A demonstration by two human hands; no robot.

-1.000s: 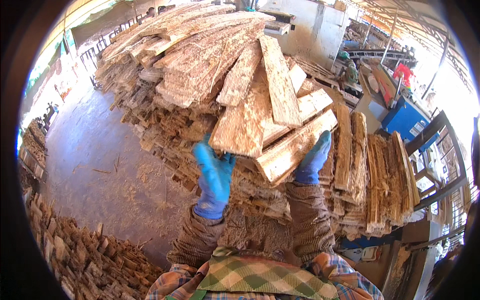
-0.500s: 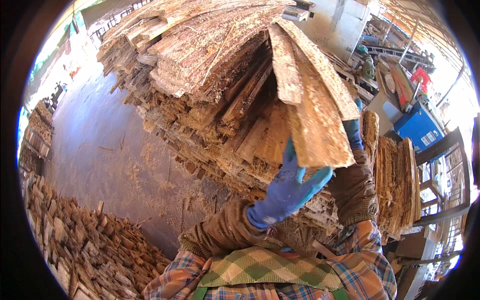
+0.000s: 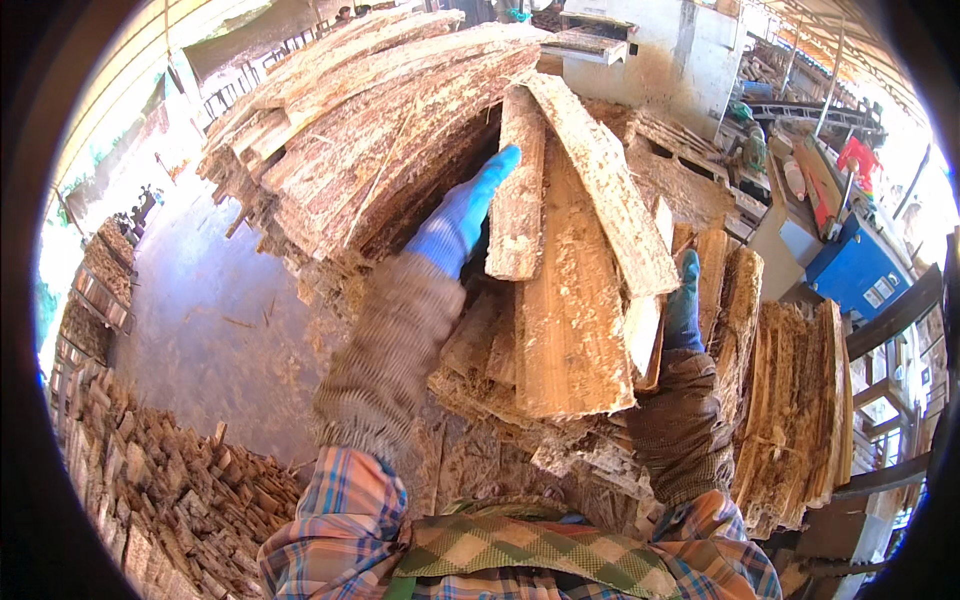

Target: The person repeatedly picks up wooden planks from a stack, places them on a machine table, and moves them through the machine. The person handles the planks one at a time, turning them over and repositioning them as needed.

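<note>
Several rough, sawdust-covered wooden boards fan out in front of me at the side of a big stack. On top lie a narrow board (image 3: pixel 518 200) at left and a long slanted board (image 3: pixel 605 195) at right, over a wide board (image 3: pixel 570 330) whose near end points toward me. My left hand (image 3: pixel 465 215), in a blue glove, grips the narrow board's left edge; its other fingers are hidden. My right hand (image 3: pixel 685 310), gloved too, closes on the boards' right side with a digit pointing up, the rest out of sight.
The tall board stack (image 3: pixel 370 140) rises ahead and to the left. Stacked boards (image 3: pixel 795 400) stand at right, near a blue box (image 3: pixel 858 268). A heap of wood pieces (image 3: pixel 180 480) lies at lower left, beside a sawdust-strewn floor (image 3: pixel 215 320).
My left hand has gone from the wide board's near end, where it was open, forward to the narrow board's left side. The boards' near ends are now lower in view and closer to me.
</note>
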